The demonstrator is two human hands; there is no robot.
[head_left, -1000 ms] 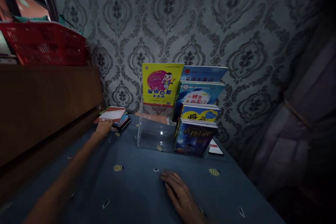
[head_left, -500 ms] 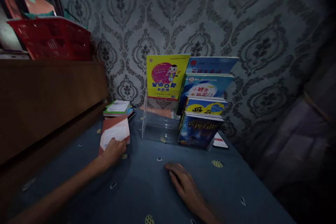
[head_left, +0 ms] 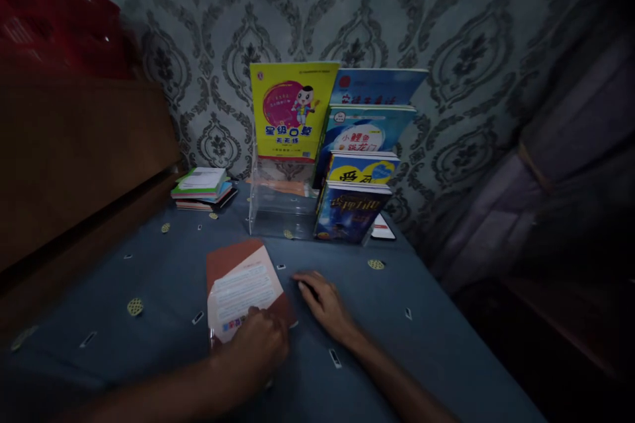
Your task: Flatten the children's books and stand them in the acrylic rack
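Observation:
My left hand (head_left: pixel 260 345) grips the near edge of a thin red-brown book (head_left: pixel 241 285) with a white panel on its cover, held low over the blue tablecloth (head_left: pixel 149 291). Just to its right, my right hand (head_left: pixel 323 303) lies flat on the cloth with its fingers stretched out, holding nothing. Behind them stands a clear tiered book stand (head_left: pixel 278 208) against the wall, carrying a yellow book (head_left: pixel 292 112) on its left side and several blue and yellow books (head_left: pixel 360 165) stepped on its right. A small stack of books (head_left: pixel 202 187) lies at the back left.
A wooden cabinet (head_left: pixel 74 158) runs along the left, with a red basket (head_left: pixel 54 26) on top. Patterned wallpaper (head_left: pixel 446 26) backs the table. A small white and red card (head_left: pixel 383 230) lies beside the stand. Dark curtains (head_left: pixel 560 165) hang on the right.
My left hand took the red-brown book off the back-left stack and drew it toward me, close to my right hand. The right hand stayed flat on the cloth.

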